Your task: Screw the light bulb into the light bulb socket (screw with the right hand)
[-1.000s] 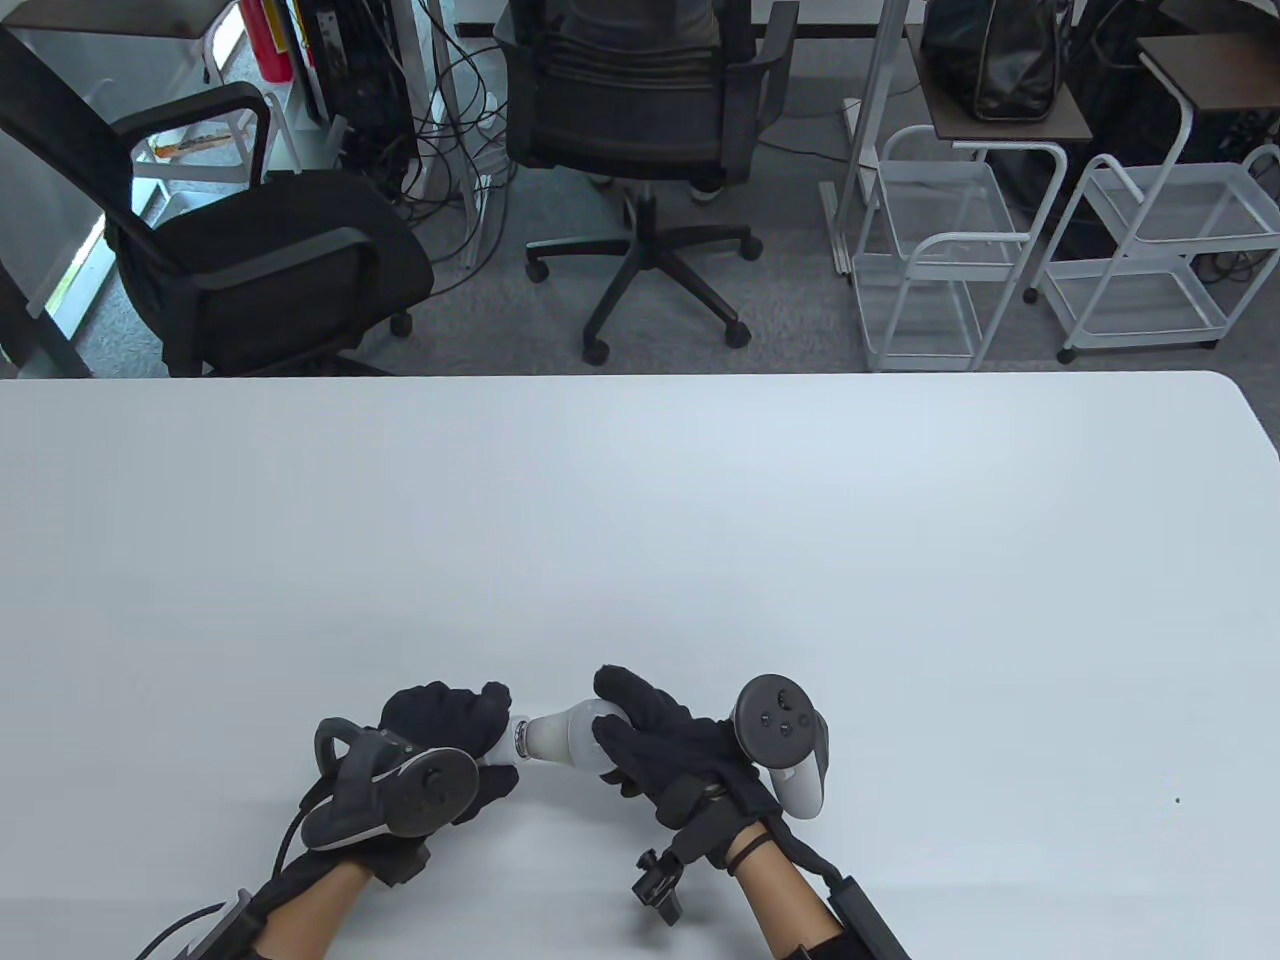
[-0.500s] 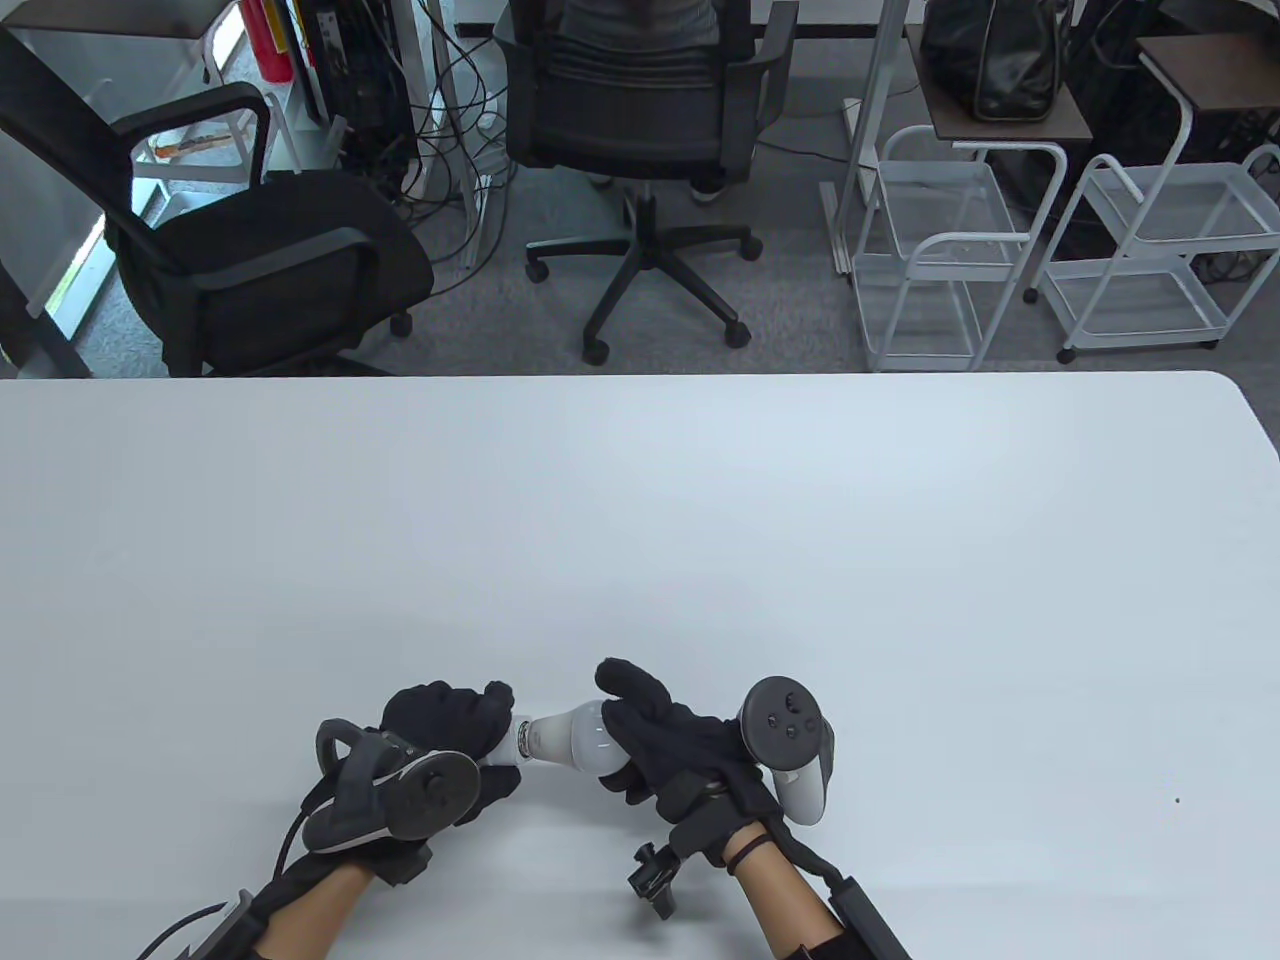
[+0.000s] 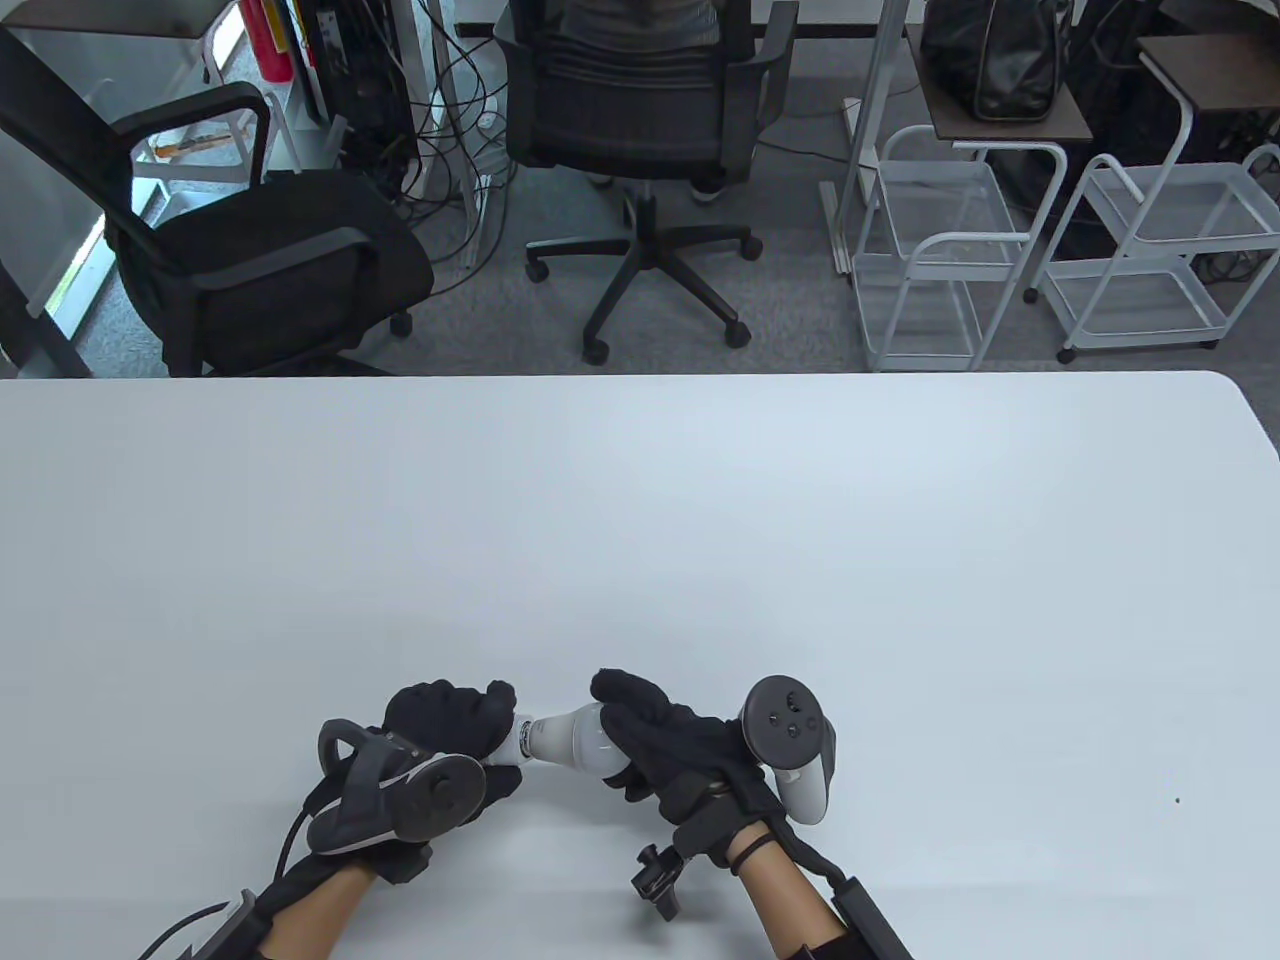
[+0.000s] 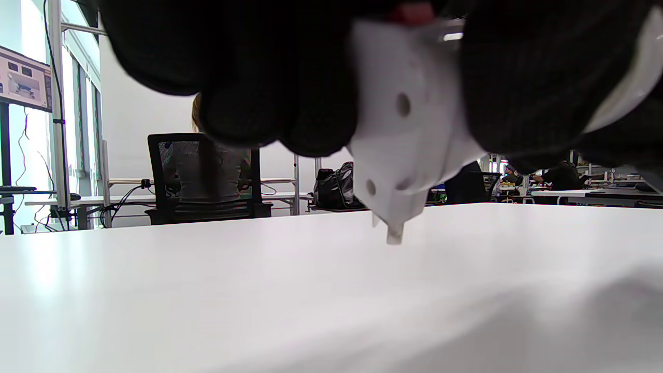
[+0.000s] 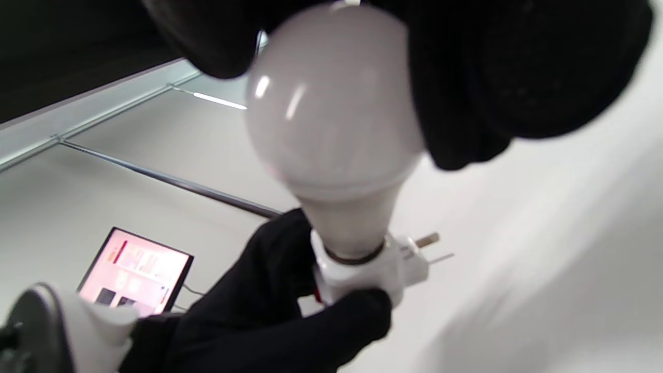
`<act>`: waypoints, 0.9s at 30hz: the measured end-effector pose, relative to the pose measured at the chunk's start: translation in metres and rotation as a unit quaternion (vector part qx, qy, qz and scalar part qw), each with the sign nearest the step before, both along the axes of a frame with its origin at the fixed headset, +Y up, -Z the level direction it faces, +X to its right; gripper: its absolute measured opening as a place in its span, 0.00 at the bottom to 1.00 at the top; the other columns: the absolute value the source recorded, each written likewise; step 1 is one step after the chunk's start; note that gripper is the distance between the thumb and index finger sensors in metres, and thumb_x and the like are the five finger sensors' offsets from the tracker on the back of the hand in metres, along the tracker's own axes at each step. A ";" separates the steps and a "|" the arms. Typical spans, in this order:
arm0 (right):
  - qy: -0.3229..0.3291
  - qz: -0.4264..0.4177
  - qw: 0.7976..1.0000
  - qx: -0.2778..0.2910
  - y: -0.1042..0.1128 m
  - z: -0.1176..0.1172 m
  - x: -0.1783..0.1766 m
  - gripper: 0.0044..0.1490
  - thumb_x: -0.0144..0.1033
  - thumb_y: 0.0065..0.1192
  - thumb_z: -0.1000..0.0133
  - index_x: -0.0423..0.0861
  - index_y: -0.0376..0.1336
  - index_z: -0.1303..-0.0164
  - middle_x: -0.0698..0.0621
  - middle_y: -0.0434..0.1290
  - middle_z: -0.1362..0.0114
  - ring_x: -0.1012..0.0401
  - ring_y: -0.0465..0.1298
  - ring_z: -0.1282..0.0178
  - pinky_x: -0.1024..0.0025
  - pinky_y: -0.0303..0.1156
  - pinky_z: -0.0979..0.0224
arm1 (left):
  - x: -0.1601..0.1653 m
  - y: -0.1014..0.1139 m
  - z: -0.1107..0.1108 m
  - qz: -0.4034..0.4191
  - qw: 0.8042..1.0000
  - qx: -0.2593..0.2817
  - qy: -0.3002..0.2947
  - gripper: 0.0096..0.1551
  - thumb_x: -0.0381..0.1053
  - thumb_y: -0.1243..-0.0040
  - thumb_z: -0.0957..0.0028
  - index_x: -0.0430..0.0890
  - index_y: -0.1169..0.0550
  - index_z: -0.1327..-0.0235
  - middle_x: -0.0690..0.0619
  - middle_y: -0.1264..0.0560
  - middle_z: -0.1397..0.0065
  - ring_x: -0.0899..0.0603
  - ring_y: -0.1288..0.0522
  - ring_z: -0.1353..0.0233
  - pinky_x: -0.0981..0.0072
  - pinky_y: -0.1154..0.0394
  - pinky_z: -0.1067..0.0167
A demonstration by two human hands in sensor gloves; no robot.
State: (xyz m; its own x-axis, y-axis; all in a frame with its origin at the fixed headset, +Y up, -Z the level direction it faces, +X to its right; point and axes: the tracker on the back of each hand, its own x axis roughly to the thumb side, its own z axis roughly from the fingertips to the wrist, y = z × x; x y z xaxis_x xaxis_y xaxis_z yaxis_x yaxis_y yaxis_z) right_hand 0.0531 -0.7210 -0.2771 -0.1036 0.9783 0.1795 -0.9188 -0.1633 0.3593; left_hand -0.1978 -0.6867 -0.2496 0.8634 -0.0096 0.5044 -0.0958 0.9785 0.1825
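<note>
Low over the near edge of the white table (image 3: 640, 520), the two gloved hands hold the parts end to end, lying almost level, so that one can steady while the other turns. The left hand (image 3: 440, 735) wraps its fingers (image 5: 290, 311) tightly round the small white plastic plug-in bulb socket (image 4: 409, 134), whose metal prongs stick out clear of the tabletop in both wrist views; this looks like the anchoring grip that keeps the socket from spinning. The frosted white pear-shaped light bulb (image 3: 570, 740) sits between the hands, its neck already entered in the socket collar, with only a thin dark ring of base showing in the right wrist view. The right hand (image 3: 665, 735) cups the round glass end, fingers (image 5: 497, 77) curled closed over the dome, a hold suited to twisting. Judging by the little base left exposed, the threading seems well along, though whether it is fully seated cannot be told.
</note>
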 end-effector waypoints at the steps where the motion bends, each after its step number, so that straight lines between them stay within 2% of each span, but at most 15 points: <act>1: 0.016 -0.002 1.000 -0.001 0.000 0.000 -0.001 0.35 0.37 0.54 0.35 0.28 0.55 0.25 0.17 0.54 0.29 0.34 0.76 0.57 0.49 0.75 0.58 | 0.000 0.000 0.000 -0.001 1.000 -0.001 0.001 0.44 0.65 0.28 0.53 0.43 0.27 0.29 0.43 0.19 0.40 0.40 0.22 0.38 0.39 0.31 0.33; 5: 0.018 -0.002 1.000 -0.011 -0.001 -0.001 -0.003 0.35 0.34 0.53 0.36 0.27 0.54 0.25 0.17 0.60 0.35 0.36 0.77 0.59 0.51 0.76 0.60 | -0.002 0.000 0.000 -0.003 1.000 0.004 0.001 0.44 0.65 0.27 0.54 0.43 0.27 0.29 0.43 0.19 0.39 0.40 0.22 0.37 0.40 0.31 0.32; 7: -0.002 -0.003 1.000 -0.018 -0.003 -0.001 -0.001 0.33 0.36 0.51 0.34 0.32 0.54 0.24 0.16 0.68 0.47 0.39 0.79 0.62 0.55 0.78 0.64 | -0.002 0.001 0.000 0.000 1.000 0.005 0.000 0.44 0.65 0.28 0.54 0.44 0.28 0.29 0.44 0.19 0.39 0.40 0.22 0.37 0.40 0.31 0.32; 10: -0.003 -0.010 1.000 -0.025 -0.004 -0.002 0.001 0.30 0.36 0.50 0.33 0.34 0.56 0.25 0.16 0.71 0.51 0.42 0.81 0.66 0.57 0.79 0.68 | -0.002 0.001 0.001 0.001 1.000 0.008 -0.002 0.44 0.65 0.28 0.54 0.44 0.28 0.29 0.44 0.19 0.39 0.40 0.22 0.37 0.40 0.31 0.32; 12: -0.019 -0.009 1.000 -0.020 -0.005 -0.001 0.001 0.31 0.36 0.51 0.34 0.31 0.60 0.28 0.15 0.69 0.47 0.38 0.79 0.62 0.54 0.78 0.63 | -0.002 0.001 0.001 0.000 1.000 0.008 -0.002 0.44 0.65 0.27 0.54 0.44 0.28 0.29 0.44 0.19 0.39 0.40 0.23 0.37 0.40 0.31 0.32; 14: -0.010 -0.025 0.999 -0.019 -0.003 -0.002 0.000 0.33 0.36 0.55 0.36 0.29 0.60 0.26 0.16 0.60 0.32 0.37 0.78 0.61 0.53 0.77 0.62 | -0.002 0.000 0.000 -0.003 1.000 0.007 0.000 0.44 0.65 0.28 0.54 0.44 0.28 0.29 0.44 0.19 0.39 0.40 0.22 0.37 0.40 0.31 0.32; 17: 0.003 -0.019 1.000 -0.014 -0.002 -0.001 -0.001 0.35 0.34 0.55 0.37 0.28 0.57 0.25 0.18 0.61 0.33 0.36 0.77 0.59 0.53 0.76 0.60 | -0.004 0.001 0.000 0.005 1.000 0.006 0.002 0.44 0.65 0.27 0.54 0.44 0.28 0.29 0.44 0.19 0.39 0.40 0.23 0.37 0.40 0.31 0.32; 19: 0.001 -0.019 1.000 -0.019 -0.002 -0.002 -0.001 0.35 0.35 0.55 0.36 0.26 0.57 0.27 0.16 0.65 0.40 0.39 0.79 0.63 0.56 0.77 0.63 | -0.003 0.000 0.001 -0.001 1.000 0.009 0.000 0.44 0.65 0.28 0.54 0.44 0.28 0.29 0.44 0.19 0.39 0.40 0.23 0.37 0.40 0.31 0.31; 20: -0.006 -0.015 1.000 -0.026 -0.004 -0.002 0.000 0.34 0.36 0.53 0.35 0.27 0.57 0.27 0.16 0.68 0.46 0.40 0.79 0.64 0.57 0.78 0.65 | -0.002 -0.001 0.001 0.001 1.000 0.008 -0.001 0.44 0.65 0.28 0.54 0.45 0.28 0.29 0.44 0.19 0.39 0.40 0.23 0.37 0.40 0.31 0.31; 22: -0.005 -0.020 0.999 -0.033 -0.006 -0.002 0.001 0.31 0.36 0.51 0.34 0.33 0.56 0.25 0.16 0.71 0.51 0.43 0.81 0.67 0.60 0.79 0.68 | -0.001 -0.001 0.001 -0.001 1.000 0.010 -0.002 0.44 0.65 0.28 0.54 0.45 0.28 0.28 0.44 0.19 0.39 0.41 0.23 0.36 0.40 0.31 0.31; 25: -0.013 -0.030 0.999 -0.036 -0.007 -0.003 0.002 0.31 0.35 0.53 0.35 0.29 0.61 0.28 0.14 0.68 0.46 0.38 0.79 0.63 0.56 0.77 0.64 | -0.002 -0.001 0.001 0.000 1.000 0.012 0.000 0.44 0.65 0.28 0.54 0.45 0.28 0.29 0.44 0.19 0.39 0.40 0.23 0.37 0.40 0.32 0.31; 27: 0.006 -0.035 0.999 -0.029 -0.005 -0.003 0.000 0.36 0.36 0.55 0.36 0.25 0.57 0.26 0.14 0.58 0.32 0.36 0.78 0.61 0.55 0.76 0.61 | -0.003 -0.002 0.000 0.000 1.000 0.011 0.003 0.44 0.65 0.28 0.54 0.44 0.28 0.29 0.44 0.19 0.39 0.40 0.23 0.37 0.40 0.31 0.31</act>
State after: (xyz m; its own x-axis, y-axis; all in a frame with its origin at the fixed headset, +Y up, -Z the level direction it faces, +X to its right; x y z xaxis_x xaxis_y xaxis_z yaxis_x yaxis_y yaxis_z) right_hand 0.0531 -0.7260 -0.2796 -0.0320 0.9920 0.1224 -0.9226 -0.0764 0.3781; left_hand -0.2008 -0.6882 -0.2494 0.8663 -0.0206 0.4991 -0.0948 0.9742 0.2047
